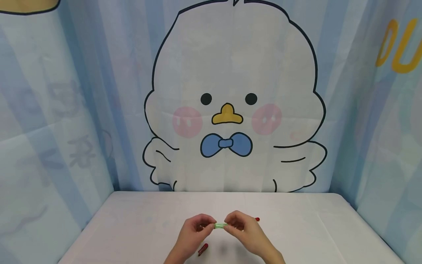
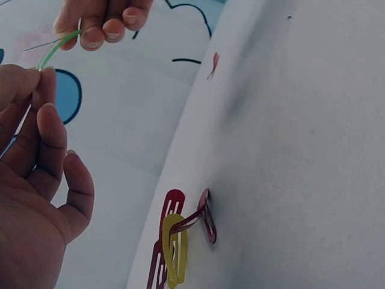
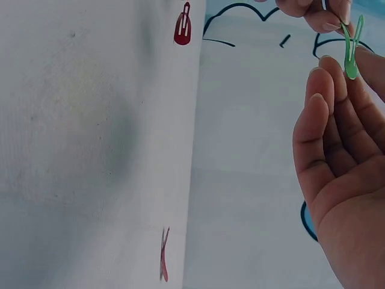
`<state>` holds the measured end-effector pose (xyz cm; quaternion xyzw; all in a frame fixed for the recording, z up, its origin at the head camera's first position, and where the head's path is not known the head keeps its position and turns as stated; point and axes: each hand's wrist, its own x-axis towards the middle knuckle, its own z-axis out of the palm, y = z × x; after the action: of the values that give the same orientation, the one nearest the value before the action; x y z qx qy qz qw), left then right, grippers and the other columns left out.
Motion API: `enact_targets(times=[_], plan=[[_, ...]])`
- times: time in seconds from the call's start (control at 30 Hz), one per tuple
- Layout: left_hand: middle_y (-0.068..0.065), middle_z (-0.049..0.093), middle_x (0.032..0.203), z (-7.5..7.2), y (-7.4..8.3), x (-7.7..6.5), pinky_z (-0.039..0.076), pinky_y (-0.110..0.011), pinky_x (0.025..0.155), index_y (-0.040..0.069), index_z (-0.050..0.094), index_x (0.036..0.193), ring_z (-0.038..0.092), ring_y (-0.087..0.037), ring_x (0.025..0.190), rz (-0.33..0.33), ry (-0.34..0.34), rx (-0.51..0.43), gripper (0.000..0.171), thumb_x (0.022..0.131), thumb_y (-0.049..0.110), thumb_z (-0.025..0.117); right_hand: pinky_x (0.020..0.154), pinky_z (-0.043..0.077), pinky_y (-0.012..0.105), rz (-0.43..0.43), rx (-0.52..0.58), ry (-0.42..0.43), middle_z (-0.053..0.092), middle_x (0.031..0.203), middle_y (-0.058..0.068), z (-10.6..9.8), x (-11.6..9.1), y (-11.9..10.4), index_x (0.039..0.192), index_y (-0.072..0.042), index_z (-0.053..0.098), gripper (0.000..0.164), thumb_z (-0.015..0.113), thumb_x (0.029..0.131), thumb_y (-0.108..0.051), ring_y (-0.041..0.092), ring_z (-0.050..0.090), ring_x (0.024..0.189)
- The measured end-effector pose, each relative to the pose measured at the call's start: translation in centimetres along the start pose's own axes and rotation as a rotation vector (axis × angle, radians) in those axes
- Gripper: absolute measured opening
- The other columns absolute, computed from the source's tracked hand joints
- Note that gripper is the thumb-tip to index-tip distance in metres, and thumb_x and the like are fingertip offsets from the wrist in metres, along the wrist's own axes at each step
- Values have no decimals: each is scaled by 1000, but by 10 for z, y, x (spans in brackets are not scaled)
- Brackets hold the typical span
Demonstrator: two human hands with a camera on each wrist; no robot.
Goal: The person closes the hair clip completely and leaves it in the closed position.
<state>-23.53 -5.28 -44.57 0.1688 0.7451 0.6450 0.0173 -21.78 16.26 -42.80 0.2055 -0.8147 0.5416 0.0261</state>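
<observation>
A light green snap hair clip (image 1: 220,226) is held up over the table between both hands. My left hand (image 1: 193,234) pinches one end of it with thumb and fingertips. On its other end, my right hand (image 1: 245,231) has a thumb-and-finger pinch. In the right wrist view the green hair clip (image 3: 351,57) is unsnapped, its narrow prong standing apart from the frame. The left wrist view shows its thin body bowed between the hands. Below the left hand, a dark red hair clip (image 1: 203,249) lies on the table.
Another red hair clip (image 1: 257,219) lies beyond my right hand. In the left wrist view a yellow hair clip (image 2: 175,250) overlaps dark red ones near a sprung-open red clip (image 2: 207,220). The white table (image 1: 313,227) meets a printed cloth backdrop (image 1: 230,66).
</observation>
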Motion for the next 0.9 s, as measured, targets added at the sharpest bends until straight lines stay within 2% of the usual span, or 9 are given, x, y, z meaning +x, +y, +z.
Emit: enact_targets(times=[0.17, 0.4, 0.57, 0.9], plan=[[-2, 70, 94, 2, 1, -1, 49, -30, 72, 4, 73, 101, 61, -19, 86, -6, 1, 4, 10, 92, 10, 71, 66, 48, 26, 11, 7, 20, 65, 88, -1, 1, 0, 0, 96, -8, 66, 11, 72, 94, -16, 10, 58, 74], [-2, 65, 92, 3, 3, -1, 48, -29, 71, 3, 72, 107, 54, -18, 80, -7, -37, -13, 20, 89, 10, 76, 67, 50, 26, -10, -44, 76, 65, 85, -1, 0, 1, -1, 94, -7, 65, 12, 74, 93, -16, 10, 59, 73], [0, 66, 90, 7, 3, 1, 48, -27, 70, 6, 73, 102, 56, -17, 80, 5, 6, 28, 17, 88, 14, 78, 68, 50, 27, -9, -45, 91, 65, 85, -1, 0, 1, -1, 94, -7, 65, 12, 74, 93, -15, 10, 59, 73], [1, 68, 87, 11, 2, -1, 47, -28, 68, 6, 74, 95, 56, -19, 82, -10, 89, 67, 9, 88, 11, 76, 67, 50, 28, -43, -35, 122, 65, 82, -4, 5, -1, -2, 93, -8, 66, 11, 75, 92, -14, 9, 58, 71]])
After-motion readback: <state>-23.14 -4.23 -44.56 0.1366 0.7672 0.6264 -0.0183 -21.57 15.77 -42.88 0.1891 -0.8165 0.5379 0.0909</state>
